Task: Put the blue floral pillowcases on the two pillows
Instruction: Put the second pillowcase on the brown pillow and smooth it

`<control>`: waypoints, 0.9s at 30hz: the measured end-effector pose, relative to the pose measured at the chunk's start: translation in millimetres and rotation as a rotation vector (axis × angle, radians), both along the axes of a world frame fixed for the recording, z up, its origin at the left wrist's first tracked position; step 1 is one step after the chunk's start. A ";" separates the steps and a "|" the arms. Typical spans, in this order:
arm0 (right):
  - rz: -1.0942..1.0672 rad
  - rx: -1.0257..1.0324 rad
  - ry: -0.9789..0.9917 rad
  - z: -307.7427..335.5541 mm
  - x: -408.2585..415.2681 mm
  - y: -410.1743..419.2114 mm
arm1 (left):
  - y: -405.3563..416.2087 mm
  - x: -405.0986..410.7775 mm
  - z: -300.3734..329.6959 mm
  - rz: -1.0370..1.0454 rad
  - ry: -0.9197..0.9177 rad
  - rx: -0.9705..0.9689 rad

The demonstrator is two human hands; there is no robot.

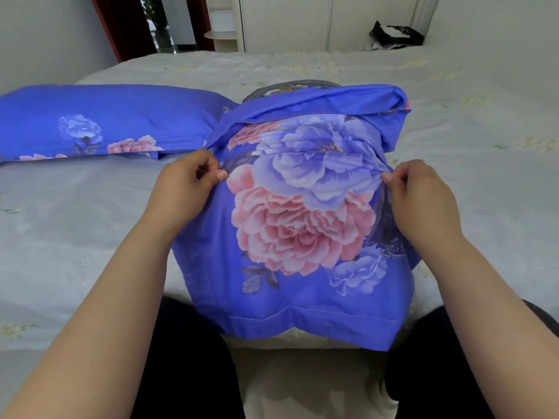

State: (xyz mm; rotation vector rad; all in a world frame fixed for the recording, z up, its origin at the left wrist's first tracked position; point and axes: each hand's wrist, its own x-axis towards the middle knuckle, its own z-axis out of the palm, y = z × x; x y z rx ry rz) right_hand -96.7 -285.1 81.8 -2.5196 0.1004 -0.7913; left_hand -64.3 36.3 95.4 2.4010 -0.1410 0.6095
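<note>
On the near edge of the bed [453,182], a blue floral pillowcase [302,225] lies partly drawn over a pillow, whose grey end [290,86] pokes out at the far side under the folded-back hem. The left hand [184,182] pinches the pillowcase's left edge between thumb and curled fingers; the right hand [420,192] pinches the right edge the same way. To the far left, touching this pillowcase's corner, a second pillow [99,122] lies flat, fully dressed in matching blue floral fabric. A dark bundle [393,34] sits at the far right beyond the bed, in front of pale cabinet doors [287,22]. No brand, label or writing can be read on anything.
</note>
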 end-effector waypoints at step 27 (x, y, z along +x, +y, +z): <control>0.458 0.245 0.231 18.5 34.5 1.2 | -36.9 24.1 3.6 -0.136 0.237 -0.305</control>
